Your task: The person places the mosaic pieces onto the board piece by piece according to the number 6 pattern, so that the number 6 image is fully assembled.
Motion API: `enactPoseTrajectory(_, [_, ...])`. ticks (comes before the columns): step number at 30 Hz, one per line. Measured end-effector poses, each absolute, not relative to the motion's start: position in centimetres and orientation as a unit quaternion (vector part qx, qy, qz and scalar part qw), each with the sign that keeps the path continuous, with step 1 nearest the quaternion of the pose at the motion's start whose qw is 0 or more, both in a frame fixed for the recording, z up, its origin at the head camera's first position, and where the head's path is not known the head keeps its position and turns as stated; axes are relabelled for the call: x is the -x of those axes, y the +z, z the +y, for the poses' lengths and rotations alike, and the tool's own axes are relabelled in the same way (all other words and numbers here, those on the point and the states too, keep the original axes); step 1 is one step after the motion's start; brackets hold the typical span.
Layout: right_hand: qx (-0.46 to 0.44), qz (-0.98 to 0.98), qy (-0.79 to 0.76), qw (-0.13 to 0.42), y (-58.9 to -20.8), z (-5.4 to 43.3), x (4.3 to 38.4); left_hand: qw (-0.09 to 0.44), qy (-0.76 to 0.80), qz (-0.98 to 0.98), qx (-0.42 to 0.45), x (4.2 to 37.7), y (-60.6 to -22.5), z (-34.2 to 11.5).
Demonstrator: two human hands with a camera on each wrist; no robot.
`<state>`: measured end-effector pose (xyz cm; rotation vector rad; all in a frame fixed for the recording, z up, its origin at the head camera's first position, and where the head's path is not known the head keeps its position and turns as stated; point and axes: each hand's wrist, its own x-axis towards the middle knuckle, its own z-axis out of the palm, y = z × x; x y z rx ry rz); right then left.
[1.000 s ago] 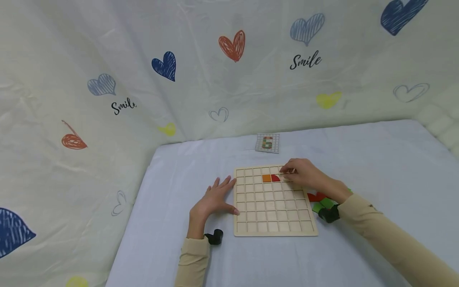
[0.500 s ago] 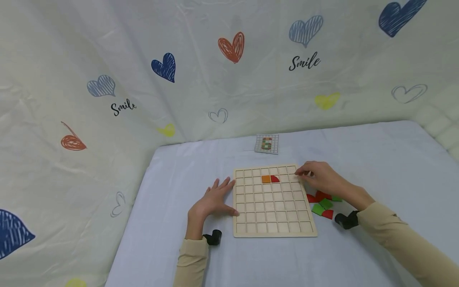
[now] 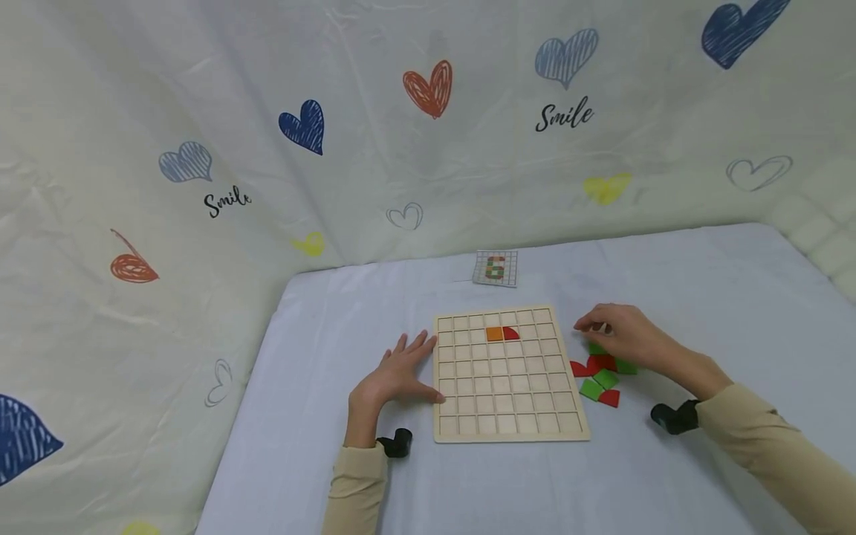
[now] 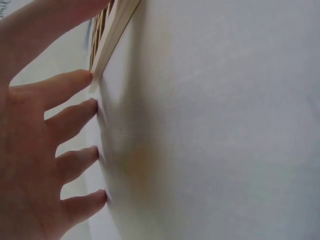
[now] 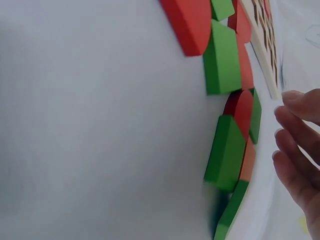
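Note:
A wooden grid board [image 3: 504, 384] lies on the table, with an orange square tile [image 3: 494, 334] and a red quarter-round tile [image 3: 510, 334] side by side in an upper row. My left hand [image 3: 393, 374] has its fingers spread, thumb and a fingertip touching the board's left edge. In the left wrist view, other fingertips [image 4: 89, 106] rest on the cloth beside the board's corner [image 4: 107, 50]. My right hand [image 3: 625, 331], fingers bent and holding nothing, hovers right of the board over loose green blocks [image 5: 224, 155] and red blocks [image 5: 187, 25]. It hides part of this pile.
A small gridded card [image 3: 495, 268] with a coloured figure lies behind the board. White cloth [image 3: 321, 327] covers the table. A patterned curtain [image 3: 361, 141] hangs at the back and left. A black wrist camera [image 3: 675, 417] sits beside the right sleeve.
My right hand has moved from the board's upper right cells rightward to above the loose blocks, uncovering more of them. My left hand has stayed at the board's edge.

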<state>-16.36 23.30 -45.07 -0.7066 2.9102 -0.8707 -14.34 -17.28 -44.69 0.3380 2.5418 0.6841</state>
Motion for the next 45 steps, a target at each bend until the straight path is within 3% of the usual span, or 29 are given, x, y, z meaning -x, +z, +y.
enactPoseTrajectory(11, [0.230, 0.933, -0.276, 0.021, -45.4, 24.9, 15.3, 0.236, 0.252, 0.930, -0.127, 14.3, -44.6, -17.3])
enactPoseTrajectory(23, [0.259, 0.916, -0.291, 0.095, -45.7, 25.4, 14.9, 0.238, 0.250, 0.930, -0.130, 14.3, -44.7, -17.3])
enactPoseTrajectory(45, [0.236, 0.913, -0.310, 0.121, -46.2, 25.2, 15.3, 0.237, 0.256, 0.928, -0.129, 14.4, -44.8, -17.4])
